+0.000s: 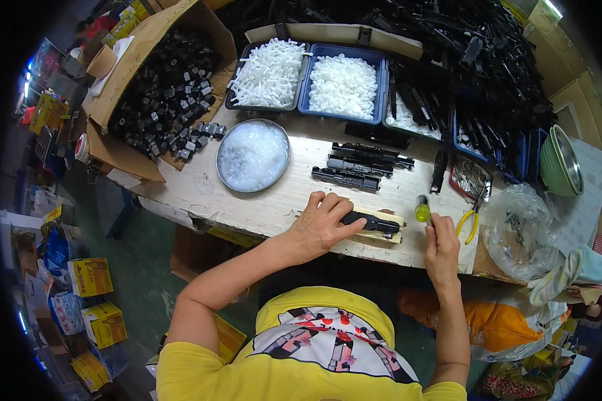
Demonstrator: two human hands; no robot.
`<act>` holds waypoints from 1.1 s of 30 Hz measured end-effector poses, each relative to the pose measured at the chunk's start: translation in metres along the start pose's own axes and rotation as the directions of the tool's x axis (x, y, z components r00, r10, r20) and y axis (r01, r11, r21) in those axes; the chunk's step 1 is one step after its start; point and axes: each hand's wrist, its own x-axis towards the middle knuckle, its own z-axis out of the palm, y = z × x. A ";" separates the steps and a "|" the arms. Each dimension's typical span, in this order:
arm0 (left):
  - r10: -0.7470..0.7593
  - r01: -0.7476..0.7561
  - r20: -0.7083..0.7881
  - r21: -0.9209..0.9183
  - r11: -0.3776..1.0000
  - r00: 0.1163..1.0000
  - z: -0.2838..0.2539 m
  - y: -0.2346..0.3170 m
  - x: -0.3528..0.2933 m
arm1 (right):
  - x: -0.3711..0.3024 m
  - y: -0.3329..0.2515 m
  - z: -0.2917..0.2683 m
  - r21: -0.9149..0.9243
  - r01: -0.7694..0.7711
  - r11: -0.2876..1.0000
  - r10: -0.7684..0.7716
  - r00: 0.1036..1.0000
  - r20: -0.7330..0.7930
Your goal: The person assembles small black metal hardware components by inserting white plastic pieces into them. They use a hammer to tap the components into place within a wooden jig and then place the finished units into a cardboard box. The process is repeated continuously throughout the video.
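While the left hand (322, 222) pressed flat on the black part (373, 223) atop the block (396, 235), the right hand (440, 246), fingers closed round the screwdriver (423, 211) beside that block, risked slipping off and gouging it.

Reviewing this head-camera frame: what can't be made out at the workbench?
- Head view: the left hand covers one end of the black part on its block.
- The shaft and tip of the yellow-handled tool in the right hand do not show.
- Clear bag: contents blurred by plastic.
- Small parts in the red tray too small to identify.
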 end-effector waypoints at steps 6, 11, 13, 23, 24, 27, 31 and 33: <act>0.069 -0.070 0.140 0.007 0.997 0.988 -0.005 -0.004 0.006 | 0.004 -0.058 -0.021 -0.079 0.145 0.986 -0.135 0.983 0.125; 0.069 -0.082 0.213 0.057 0.995 0.975 -0.013 0.001 0.010 | -0.001 -0.071 -0.018 -0.183 0.195 0.964 -0.165 0.972 0.164; 0.075 -0.093 0.207 0.079 0.992 0.975 -0.014 0.001 0.012 | -0.001 -0.065 -0.005 -0.308 0.205 0.929 -0.112 0.949 0.294; 0.011 -0.017 0.117 0.051 0.999 0.993 -0.015 0.006 0.011 | 0.000 -0.062 -0.005 -0.255 0.152 0.955 -0.077 0.957 0.279; -0.005 0.005 0.098 0.006 1.000 0.995 -0.012 0.004 0.013 | 0.004 -0.060 -0.007 -0.240 0.149 0.959 -0.074 0.953 0.295; -0.097 0.102 0.043 -0.151 0.983 0.994 -0.012 -0.005 0.018 | 0.012 -0.069 -0.014 -0.151 0.166 0.975 -0.135 0.972 0.193; -0.218 0.209 -0.006 -0.254 0.944 0.976 -0.011 -0.005 0.018 | 0.017 -0.082 -0.006 0.036 0.237 0.971 -0.234 0.970 -0.067; -0.241 0.224 -0.035 -0.263 0.938 0.970 -0.011 -0.004 0.016 | 0.022 -0.082 0.006 0.005 0.229 0.974 -0.229 0.973 0.040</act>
